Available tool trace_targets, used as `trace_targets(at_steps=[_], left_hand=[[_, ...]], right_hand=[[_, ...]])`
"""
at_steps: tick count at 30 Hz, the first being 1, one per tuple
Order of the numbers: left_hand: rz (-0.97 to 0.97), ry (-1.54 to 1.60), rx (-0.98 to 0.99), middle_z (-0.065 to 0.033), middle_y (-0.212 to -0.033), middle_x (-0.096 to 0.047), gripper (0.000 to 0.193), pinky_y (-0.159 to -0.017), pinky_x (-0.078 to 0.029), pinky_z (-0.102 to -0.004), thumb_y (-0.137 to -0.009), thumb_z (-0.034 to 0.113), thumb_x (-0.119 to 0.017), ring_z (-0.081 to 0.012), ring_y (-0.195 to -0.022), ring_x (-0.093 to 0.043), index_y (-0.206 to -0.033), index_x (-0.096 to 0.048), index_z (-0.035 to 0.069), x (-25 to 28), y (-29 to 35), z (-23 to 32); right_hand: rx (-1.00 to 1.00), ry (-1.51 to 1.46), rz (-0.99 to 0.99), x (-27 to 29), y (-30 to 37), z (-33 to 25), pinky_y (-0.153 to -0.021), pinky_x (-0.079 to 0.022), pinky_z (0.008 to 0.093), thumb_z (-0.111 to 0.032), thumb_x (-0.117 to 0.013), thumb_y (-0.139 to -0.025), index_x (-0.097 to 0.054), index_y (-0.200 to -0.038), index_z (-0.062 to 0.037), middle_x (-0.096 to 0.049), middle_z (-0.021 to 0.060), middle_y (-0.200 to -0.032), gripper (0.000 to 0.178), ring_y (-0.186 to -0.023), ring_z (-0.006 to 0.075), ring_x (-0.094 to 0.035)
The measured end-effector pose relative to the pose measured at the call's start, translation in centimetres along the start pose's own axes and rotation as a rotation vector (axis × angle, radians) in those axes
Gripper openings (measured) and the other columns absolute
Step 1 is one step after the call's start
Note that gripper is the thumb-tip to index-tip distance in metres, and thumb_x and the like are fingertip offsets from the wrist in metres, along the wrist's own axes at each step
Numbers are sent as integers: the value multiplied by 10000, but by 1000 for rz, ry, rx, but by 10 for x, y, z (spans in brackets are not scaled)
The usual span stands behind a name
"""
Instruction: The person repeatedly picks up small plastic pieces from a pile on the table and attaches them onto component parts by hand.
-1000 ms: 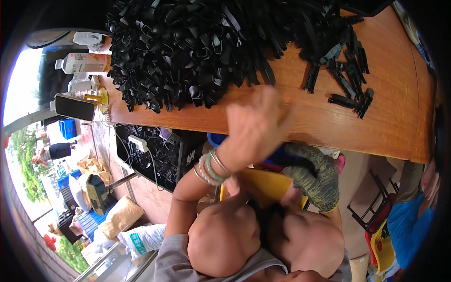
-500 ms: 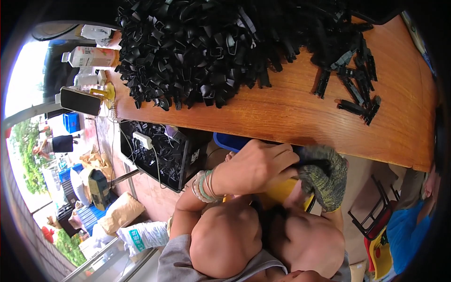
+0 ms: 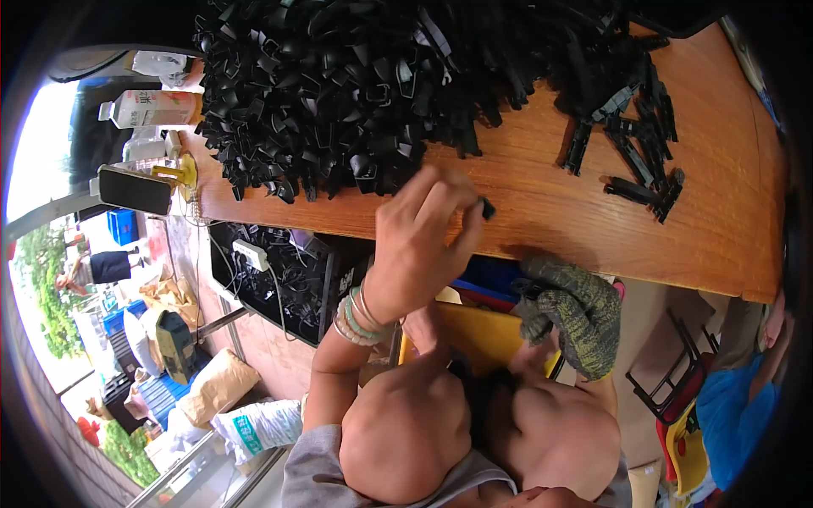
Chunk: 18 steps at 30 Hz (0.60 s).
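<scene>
My bare left hand [image 3: 423, 233], with bracelets at the wrist, is raised over the table's near edge. Its fingertips pinch a small black plastic piece [image 3: 487, 208]. My right hand [image 3: 580, 313] wears a grey-and-yellow knit glove and hangs just below the edge, its fingers curled round a black plastic part [image 3: 528, 290] that is mostly hidden. Beyond my left hand a large heap of black plastic parts [image 3: 322, 102] covers the table. Several long black plastic clips [image 3: 631, 157] lie apart from it on the right.
The wooden table [image 3: 542, 216] spans the front. Under its edge are a black crate [image 3: 326, 292] of black parts, a blue bin [image 3: 487, 275] and a yellow container [image 3: 474, 326]. A phone [image 3: 135, 190] on a stand and a bottle [image 3: 152, 108] stand left. Another person's blue clothing [image 3: 732, 415] shows right.
My left hand has moved away from the gloved right hand, up and to the left over the table edge, with the small black piece at its fingertips. My right hand has stayed nearly in place.
</scene>
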<state>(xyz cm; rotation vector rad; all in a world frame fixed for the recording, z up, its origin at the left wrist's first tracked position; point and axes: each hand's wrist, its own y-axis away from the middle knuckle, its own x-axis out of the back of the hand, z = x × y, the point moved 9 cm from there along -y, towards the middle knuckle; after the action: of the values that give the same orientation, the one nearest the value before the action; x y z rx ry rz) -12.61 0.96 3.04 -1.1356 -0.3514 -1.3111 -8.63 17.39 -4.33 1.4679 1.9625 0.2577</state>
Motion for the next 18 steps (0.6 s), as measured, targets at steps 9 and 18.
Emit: trace_targets(at_steps=[9, 18], left_hand=[[-318, 528, 185, -116, -810, -609, 164, -560, -506, -292, -755, -69, -567, -245, -651, -613, -900, -608, -5, -24, 14, 11], [-306, 501, 80, -118, -841, -619, 190, -542, -524, -265, -735, -99, -579, -189, -642, -633, -895, -640, -16, -25, 16, 24]], right_hand=[[250, 321, 112, 9, -2, -8, -491, -407, 229, -71, -591, -845, -628, -1034, 5, -613, 48, -764, 207, -542, 82, -517], [290, 366, 135, 4, -2, -11, -487, -405, 242, -92, -558, -865, -625, -1020, -3, -604, 54, -766, 191, -522, 89, -499]])
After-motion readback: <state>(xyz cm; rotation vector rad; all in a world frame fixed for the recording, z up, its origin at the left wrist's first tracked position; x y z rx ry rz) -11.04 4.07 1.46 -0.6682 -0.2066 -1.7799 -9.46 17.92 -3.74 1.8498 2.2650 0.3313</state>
